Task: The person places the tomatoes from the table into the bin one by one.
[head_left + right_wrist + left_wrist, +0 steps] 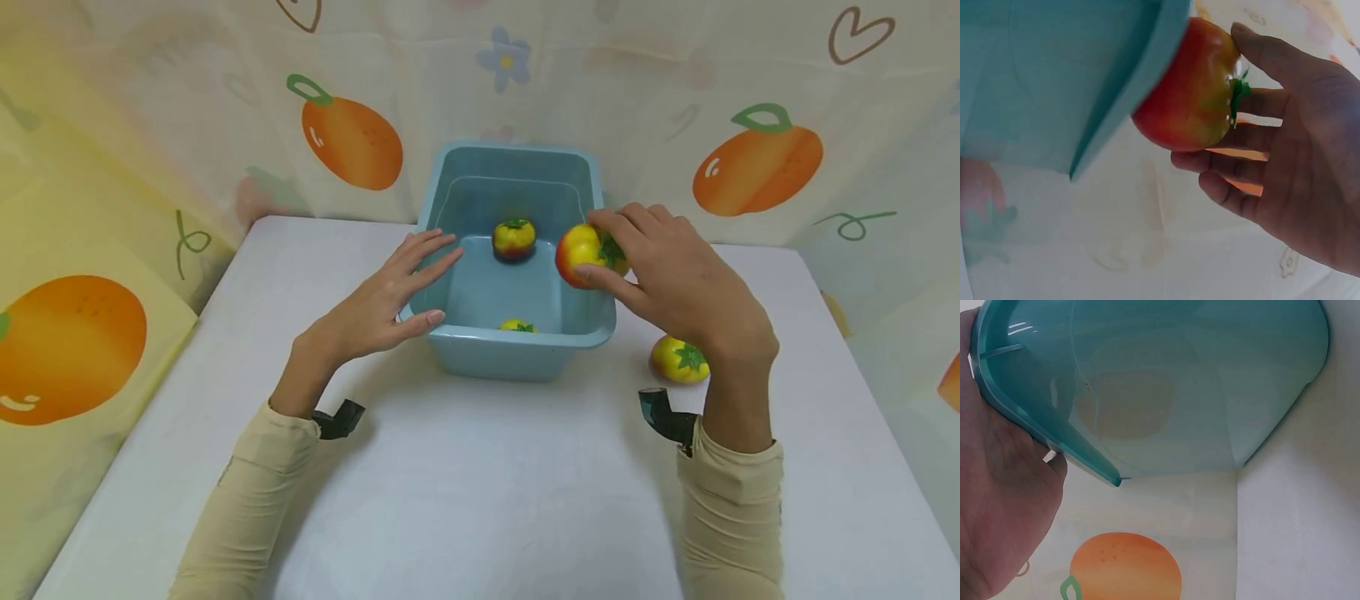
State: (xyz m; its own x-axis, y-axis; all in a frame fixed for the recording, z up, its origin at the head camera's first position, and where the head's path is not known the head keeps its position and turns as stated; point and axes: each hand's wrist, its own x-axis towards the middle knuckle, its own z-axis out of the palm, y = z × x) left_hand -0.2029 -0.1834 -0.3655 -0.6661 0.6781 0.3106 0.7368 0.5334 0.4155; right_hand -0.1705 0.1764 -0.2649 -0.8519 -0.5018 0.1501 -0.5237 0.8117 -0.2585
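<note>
My right hand (678,279) grips a yellow-and-red tomato (577,254) with a green leafy top, between thumb and fingers. It is at the right rim of a blue plastic basin (517,340); in the right wrist view the rim hides part of the tomato (1200,94). Over the basin's left rim lies my left hand (375,304), its fingers straight and spread, holding no fruit. Inside the basin sits a yellow and dark red tomato (514,240). Another tomato (517,326) shows only its top behind the front wall.
A further tomato (678,360) lies on the white table (510,483) to the right of the basin, partly hidden by my right wrist. Behind the basin hangs a cloth (570,92) printed with oranges, hearts and flowers.
</note>
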